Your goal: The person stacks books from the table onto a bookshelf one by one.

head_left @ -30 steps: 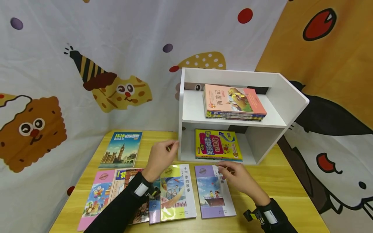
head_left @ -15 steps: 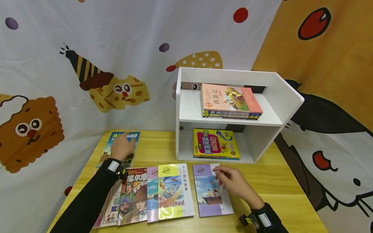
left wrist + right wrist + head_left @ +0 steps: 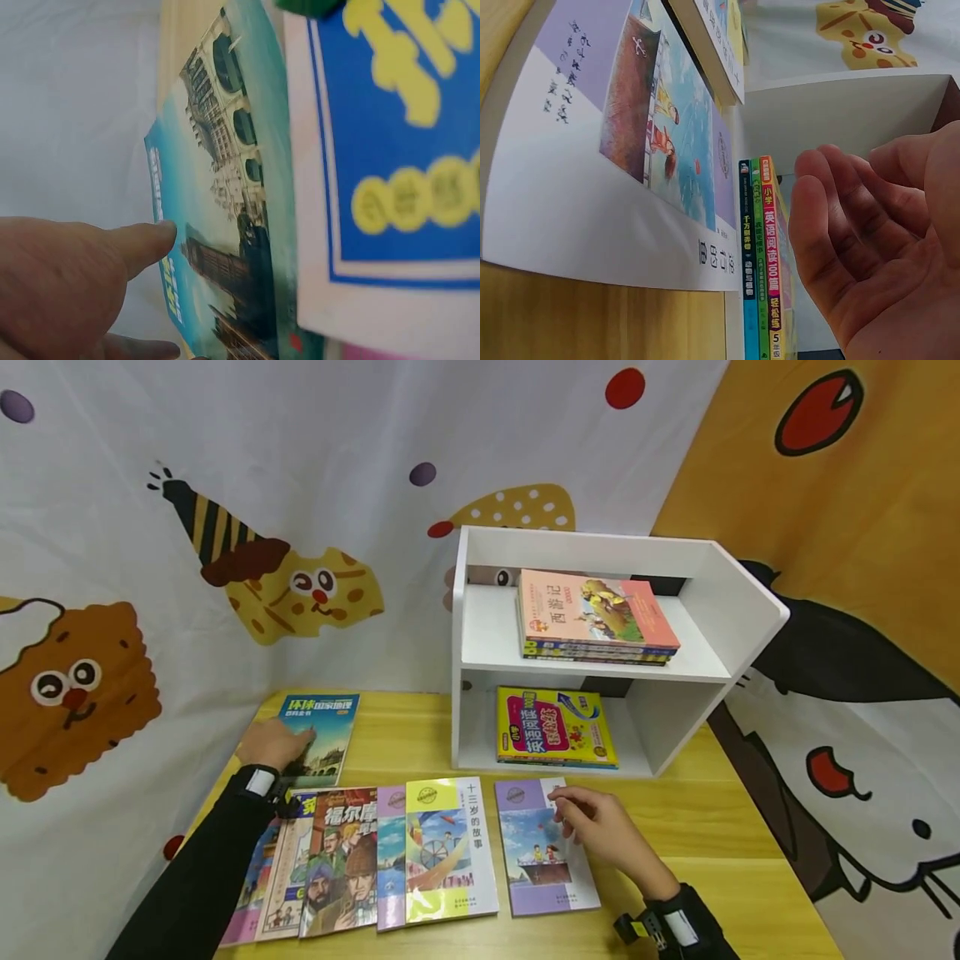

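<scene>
My left hand (image 3: 273, 745) lies at the left edge of a geography book (image 3: 322, 735) with a clock tower on its cover. In the left wrist view a straight digit (image 3: 146, 244) reaches over the cover's title end; the other fingers are mostly out of sight. My right hand (image 3: 600, 827) hovers over the upper right of a purple-and-white storybook (image 3: 536, 860), its fingers loosely bent. In the right wrist view nothing is between those fingers (image 3: 817, 247).
A row of overlapping books, including a yellow storybook (image 3: 450, 852) and a detective comic (image 3: 341, 860), lies along the front. Behind stands a white two-tier shelf (image 3: 592, 675), with a stack of pink-topped books (image 3: 592, 610) above and yellow-topped books (image 3: 555, 727) below. A printed cloth (image 3: 337, 443) hangs behind the table.
My left hand has moved left and toward me, from beside the shelf, across the geography book, to its left edge. My right hand has stayed over the purple-and-white storybook.
</scene>
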The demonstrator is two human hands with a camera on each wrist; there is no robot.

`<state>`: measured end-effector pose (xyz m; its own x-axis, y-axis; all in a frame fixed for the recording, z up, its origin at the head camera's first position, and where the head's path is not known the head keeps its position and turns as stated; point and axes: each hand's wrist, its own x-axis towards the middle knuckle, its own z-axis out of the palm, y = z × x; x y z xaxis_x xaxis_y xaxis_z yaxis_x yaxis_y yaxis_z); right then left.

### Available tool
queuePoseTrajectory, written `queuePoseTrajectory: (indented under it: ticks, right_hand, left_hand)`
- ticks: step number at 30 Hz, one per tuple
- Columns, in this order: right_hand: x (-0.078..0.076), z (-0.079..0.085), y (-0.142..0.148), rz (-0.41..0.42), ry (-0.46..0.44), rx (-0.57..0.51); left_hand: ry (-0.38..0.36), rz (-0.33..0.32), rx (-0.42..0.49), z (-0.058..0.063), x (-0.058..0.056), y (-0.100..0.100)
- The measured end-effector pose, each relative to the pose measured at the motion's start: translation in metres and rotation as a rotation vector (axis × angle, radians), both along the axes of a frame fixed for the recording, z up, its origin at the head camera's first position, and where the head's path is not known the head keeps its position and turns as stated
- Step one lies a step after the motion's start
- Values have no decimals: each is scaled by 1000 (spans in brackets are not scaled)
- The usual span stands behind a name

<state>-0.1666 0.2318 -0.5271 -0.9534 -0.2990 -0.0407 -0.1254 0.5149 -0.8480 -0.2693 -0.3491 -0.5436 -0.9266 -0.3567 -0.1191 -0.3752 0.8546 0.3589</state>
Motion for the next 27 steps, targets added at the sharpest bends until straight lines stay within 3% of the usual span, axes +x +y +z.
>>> queuePoseTrajectory:
  ticks: [8,14,18,21,24,27]
  right_hand:
    - [0,-2,-1,-9,-11,-13]
    - [-3,-4,-3,-30,-22,2]
    - [-4,-1,-7,-21,-25,-5]
    - [-4,2,-9,-24,-30,-17]
    - [-3,4,-10,-30,-38,-24]
    - [-2,5,-12,-28,-41,-29]
  left_hand:
    - [-51,2,-4,3,2,-12]
    - [86,-54,-23,1,-1,-13]
    - [185,-20,103,5,-6,-5]
    - [214,-32,180,15,-8,2]
    - [232,-82,211,33,-6,12]
    - [333,-137,246,55,0,27]
